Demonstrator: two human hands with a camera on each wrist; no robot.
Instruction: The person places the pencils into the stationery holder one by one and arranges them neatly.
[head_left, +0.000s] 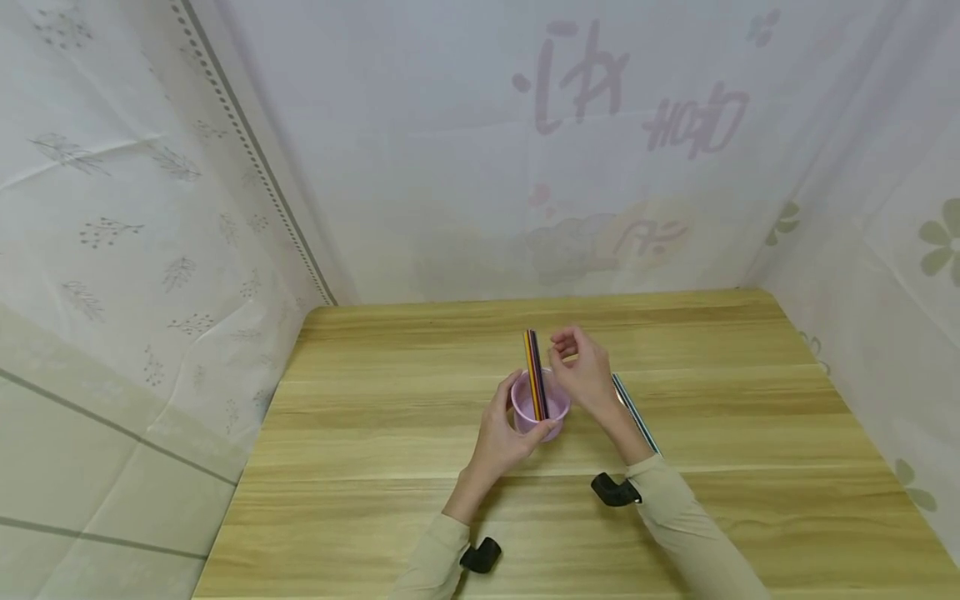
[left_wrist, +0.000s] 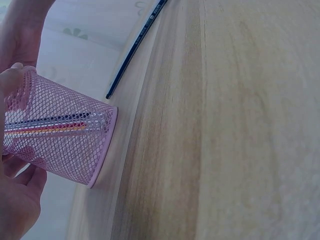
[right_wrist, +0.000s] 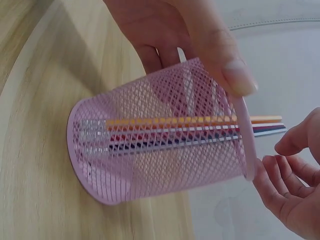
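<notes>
A pink mesh pencil cup (right_wrist: 150,172) stands on the table, its base right at the tabletop in the left wrist view. My left hand (head_left: 504,435) grips it from the left, thumb over the near rim and the other fingers around the side. Several pencils (head_left: 534,362), orange, red and dark ones among them, lean together inside the cup and rise above its rim. Close to the right of their upper ends is my right hand (head_left: 583,371). Its fingers are loosely bent at the rim, with nothing seen between them.
On the wooden table (head_left: 360,467), dark pencils (head_left: 637,415) lie to the right of the cup, partly covered by the right forearm. Patterned cloth (head_left: 450,167) hangs behind the table and along both sides. A black camera mount (head_left: 615,490) juts from the right wrist.
</notes>
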